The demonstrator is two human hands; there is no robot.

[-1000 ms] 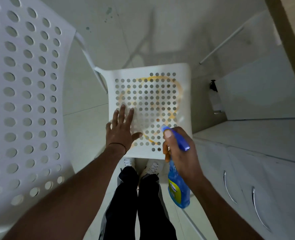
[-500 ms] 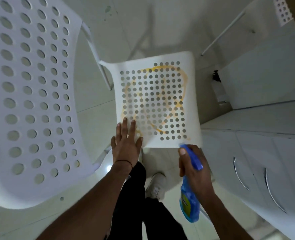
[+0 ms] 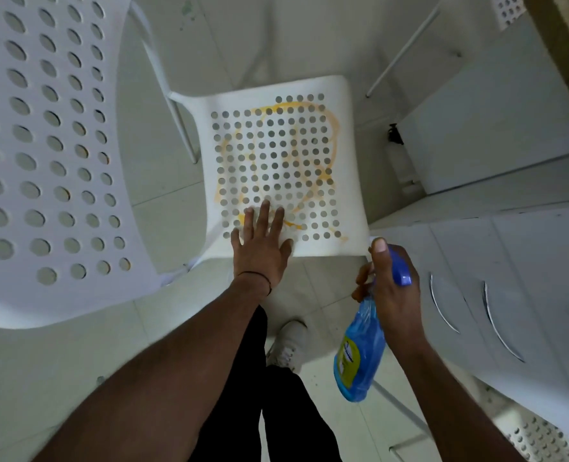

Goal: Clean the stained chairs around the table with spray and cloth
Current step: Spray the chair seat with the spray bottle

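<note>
Since a second ago the right hand [image 3: 393, 295] has drawn the spray bottle [image 3: 360, 355] back off the seat to just beyond its near right corner, and the left hand [image 3: 259, 251] has kept its place at the near edge; the view has also swung a little.

At the far left stands the pierced back of another white chair [image 3: 53, 161], apart from both hands; next comes the stained seat [image 3: 350, 161], its yellow stain [image 3: 334, 131] looping from the far edge down to the near right corner; the left hand lies flat on the near edge, left of the middle, fingers straight and slightly spread, tips among the holes where the stain ends; whether a cloth is under it I cannot tell. To the right, the right hand grips the bottle's neck, fingers curled round it and thumb up by the spray head; the bottle's long axis runs from the head, close to the seat's near right corner, down and back to the person; farthest right is a white cabinet [image 3: 526, 261] with curved handles.

The stain lies ahead and left of the spray head, so the right hand seems best placed to spray it; the left is nearer for wiping.
</note>
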